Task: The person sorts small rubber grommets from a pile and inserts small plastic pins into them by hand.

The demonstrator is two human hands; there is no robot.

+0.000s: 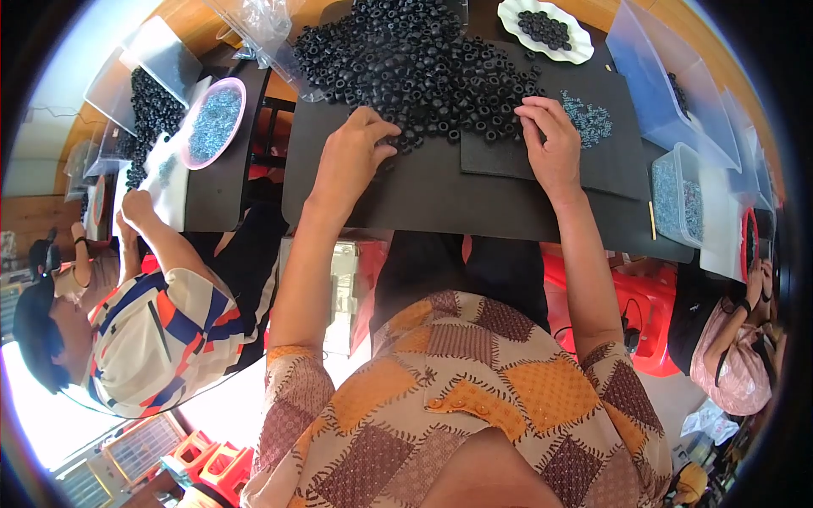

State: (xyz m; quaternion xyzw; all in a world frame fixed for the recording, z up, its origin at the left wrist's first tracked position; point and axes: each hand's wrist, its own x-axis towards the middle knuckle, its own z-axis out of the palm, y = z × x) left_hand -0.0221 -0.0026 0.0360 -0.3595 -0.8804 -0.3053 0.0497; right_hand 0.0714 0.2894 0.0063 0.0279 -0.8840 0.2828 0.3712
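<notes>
A large heap of small black ring-shaped parts point(423, 72) covers the far half of the dark table point(381, 207) in front of me. My left hand point(356, 148) is at the heap's near left edge, thumb and forefinger apart beside a few loose rings. On the right edge of the heap, my right hand point(555, 144) has its fingers bent and the tips of thumb and forefinger close together. Whatever may be between those tips is too small to make out. Under the heap's right part lies a dark mat point(500, 161), with small bluish pieces point(589, 118) scattered beyond my right hand.
A white scalloped dish point(576, 46) holds more black parts at the far right. Clear plastic bins point(669, 76) and a tub of bluish pieces point(677, 199) stand rightward. To the left, a person point(169, 313) works by a pink-rimmed bowl point(241, 118). Red stools point(652, 330) stand below.
</notes>
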